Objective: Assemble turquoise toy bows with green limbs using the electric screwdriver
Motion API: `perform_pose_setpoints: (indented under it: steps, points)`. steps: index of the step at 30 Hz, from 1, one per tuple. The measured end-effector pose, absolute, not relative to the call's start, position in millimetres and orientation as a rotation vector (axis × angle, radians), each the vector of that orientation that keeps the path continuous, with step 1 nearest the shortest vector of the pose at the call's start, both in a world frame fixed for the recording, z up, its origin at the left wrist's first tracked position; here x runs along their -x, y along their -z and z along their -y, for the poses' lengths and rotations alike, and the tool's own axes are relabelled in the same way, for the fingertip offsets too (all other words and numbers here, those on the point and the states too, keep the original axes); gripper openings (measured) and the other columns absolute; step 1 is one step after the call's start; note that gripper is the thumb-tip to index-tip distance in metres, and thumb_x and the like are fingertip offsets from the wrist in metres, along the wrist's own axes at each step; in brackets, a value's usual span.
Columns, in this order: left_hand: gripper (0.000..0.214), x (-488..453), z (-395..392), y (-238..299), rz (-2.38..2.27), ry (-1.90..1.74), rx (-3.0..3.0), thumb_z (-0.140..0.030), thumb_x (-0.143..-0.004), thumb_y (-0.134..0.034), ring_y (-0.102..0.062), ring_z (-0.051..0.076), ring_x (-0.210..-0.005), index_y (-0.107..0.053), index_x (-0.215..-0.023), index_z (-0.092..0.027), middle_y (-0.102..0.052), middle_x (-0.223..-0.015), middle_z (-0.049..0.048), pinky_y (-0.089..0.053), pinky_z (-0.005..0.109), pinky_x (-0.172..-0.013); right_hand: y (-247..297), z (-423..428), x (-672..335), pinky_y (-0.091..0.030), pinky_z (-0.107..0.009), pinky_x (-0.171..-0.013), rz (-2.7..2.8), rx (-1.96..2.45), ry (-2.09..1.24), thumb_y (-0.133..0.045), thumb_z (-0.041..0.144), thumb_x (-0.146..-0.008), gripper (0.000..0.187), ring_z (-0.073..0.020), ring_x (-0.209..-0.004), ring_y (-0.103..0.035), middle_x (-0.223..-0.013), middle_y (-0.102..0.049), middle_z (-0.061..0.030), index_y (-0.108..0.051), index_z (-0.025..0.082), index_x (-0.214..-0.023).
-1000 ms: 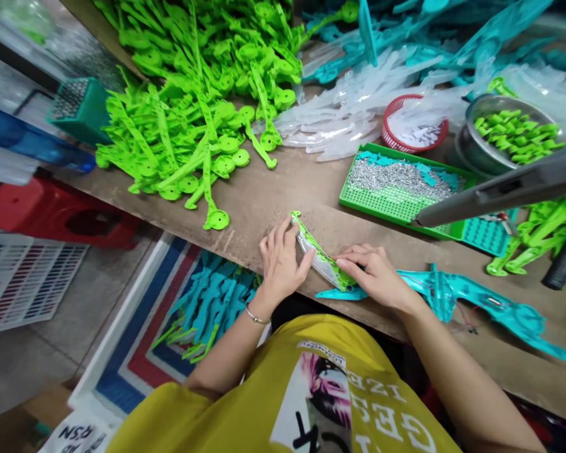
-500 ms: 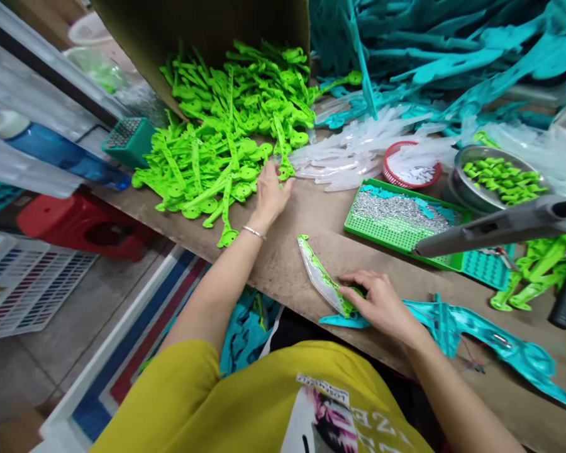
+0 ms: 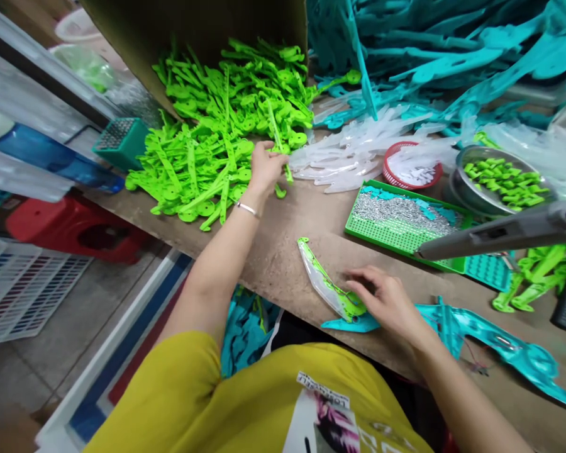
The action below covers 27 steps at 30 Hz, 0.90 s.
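At the front edge of a heap of bright green plastic parts (image 3: 188,163), my left hand (image 3: 265,168) has its fingers curled round a green plastic part (image 3: 288,173); the grip itself is partly hidden. My right hand (image 3: 382,302) hovers over a turquoise bow-shaped plastic piece (image 3: 500,343) near the bench's front edge. Its thumb and fingers are apart, with nothing seen between them. Just left of those fingers, a curved piece of green and clear plastic (image 3: 323,280) rests with its lower end over the turquoise piece's left tip.
Clear plastic parts (image 3: 344,154) lie beside the green heap. Further right are a red basket (image 3: 390,165), a green tray (image 3: 391,236) of small metal bits, and a steel bowl (image 3: 460,182) of green pieces. A grey power tool (image 3: 490,238) juts in from the right.
My left hand has shifted slightly up and left, and a green part now shows beneath its fingers. My right hand has drawn back to the right from the green and clear piece.
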<state>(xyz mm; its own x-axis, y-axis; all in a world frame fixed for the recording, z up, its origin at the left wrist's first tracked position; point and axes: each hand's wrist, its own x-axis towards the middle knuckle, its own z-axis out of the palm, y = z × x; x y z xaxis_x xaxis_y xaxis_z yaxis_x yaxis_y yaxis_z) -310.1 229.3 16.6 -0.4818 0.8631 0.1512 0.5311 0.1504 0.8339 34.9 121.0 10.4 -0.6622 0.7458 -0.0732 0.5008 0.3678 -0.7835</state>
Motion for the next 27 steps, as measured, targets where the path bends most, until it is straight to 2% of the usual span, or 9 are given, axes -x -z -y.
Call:
perform_pose_setpoints:
  steps: [3, 6, 8, 10, 13, 16, 19, 23, 27]
  points:
    - [0.033, 257, -172, -26, -1.89, -1.316, -1.221, -0.026, -0.094, -0.059, -0.069, 0.014, -0.082, -0.044, -0.121, -0.014, -0.066, -0.101, 0.0055, -0.058, 0.031, -0.076, -31, -121, -26, -0.056, -0.046, -0.094, 2.159, 1.045, -0.792, -0.058, 0.031, -0.096, 0.029, -0.0252, -0.104, -0.068, -0.112, -0.072, -0.0111, -0.068, 0.023, -0.122]
    - [0.035, 186, -104, -29, -1.299, -1.4, -0.801, -0.028, -0.077, -0.077, -0.068, 0.016, -0.087, -0.054, -0.101, -0.018, -0.068, -0.095, 0.0037, -0.057, 0.029, -0.078, -49, -114, -10, -0.052, -0.05, -0.104, 2.227, 0.9, -0.653, -0.059, 0.028, -0.096, 0.042, -0.0277, -0.121, -0.062, -0.129, -0.065, -0.0122, -0.059, 0.028, -0.138]
    - [0.035, 149, -67, -27, -1.122, -1.354, -0.541, -0.031, -0.076, -0.079, -0.066, 0.014, -0.083, -0.056, -0.1, -0.019, -0.068, -0.092, 0.0025, -0.054, 0.025, -0.072, -51, -106, -2, -0.056, -0.046, -0.1, 2.331, 0.843, -0.696, -0.056, 0.027, -0.098, 0.041, -0.0264, -0.118, -0.064, -0.127, -0.065, -0.0122, -0.058, 0.027, -0.139]
    - [0.03, 132, -42, -23, -1.042, -1.342, -0.378, -0.036, -0.081, -0.074, -0.066, 0.015, -0.087, -0.057, -0.1, -0.02, -0.068, -0.098, 0.0036, -0.055, 0.026, -0.071, -46, -99, -1, -0.059, -0.041, -0.092, 2.395, 0.839, -0.716, -0.051, 0.024, -0.099, 0.036, -0.0244, -0.107, -0.067, -0.116, -0.067, -0.0123, -0.062, 0.024, -0.134]
    - [0.03, 146, -28, -14, -1.166, -1.274, -0.521, -0.038, -0.086, -0.068, -0.066, 0.019, -0.097, -0.061, -0.108, -0.019, -0.067, -0.112, 0.0077, -0.056, 0.03, -0.077, -36, -92, -11, -0.058, -0.035, -0.077, 2.417, 0.904, -0.645, -0.052, 0.023, -0.098, 0.031, -0.0211, -0.086, -0.068, -0.094, -0.068, -0.0091, -0.068, 0.02, -0.124]
    - [0.041, 187, -34, -1, -1.664, -1.359, -0.836, -0.03, -0.088, -0.066, -0.066, 0.018, -0.096, -0.057, -0.127, -0.021, -0.069, -0.114, 0.0085, -0.055, 0.031, -0.081, -30, -88, -18, -0.053, -0.032, -0.067, 2.408, 0.988, -0.572, -0.053, 0.024, -0.096, 0.03, -0.0181, -0.069, -0.063, -0.078, -0.063, -0.0051, -0.071, 0.019, -0.119]
    - [0.039, 223, -50, 12, -1.904, -1.321, -1.047, -0.022, -0.089, -0.06, -0.068, 0.02, -0.099, -0.057, -0.128, -0.019, -0.072, -0.113, 0.0104, -0.053, 0.036, -0.089, -24, -83, -14, -0.05, -0.034, -0.068, 2.491, 1.015, -0.553, -0.053, 0.024, -0.095, 0.028, -0.0205, -0.072, -0.063, -0.078, -0.065, -0.0068, -0.074, 0.018, -0.113]
    - [0.033, 238, -69, 25, -1.849, -1.186, -1.133, -0.019, -0.09, -0.056, -0.07, 0.022, -0.1, -0.061, -0.122, -0.016, -0.075, -0.11, 0.0126, -0.052, 0.038, -0.091, -14, -75, -2, -0.045, -0.036, -0.069, 2.639, 1.058, -0.493, -0.052, 0.022, -0.094, 0.03, -0.024, -0.077, -0.063, -0.081, -0.067, -0.0083, -0.075, 0.018, -0.112]
    - [0.031, 238, -76, 28, -1.838, -1.163, -1.142, -0.022, -0.091, -0.058, -0.07, 0.022, -0.099, -0.062, -0.121, -0.016, -0.076, -0.103, 0.0106, -0.051, 0.038, -0.093, -11, -75, 1, -0.042, -0.035, -0.071, 2.687, 1.081, -0.505, -0.054, 0.022, -0.094, 0.029, -0.0221, -0.076, -0.062, -0.085, -0.068, -0.0072, -0.075, 0.02, -0.114]
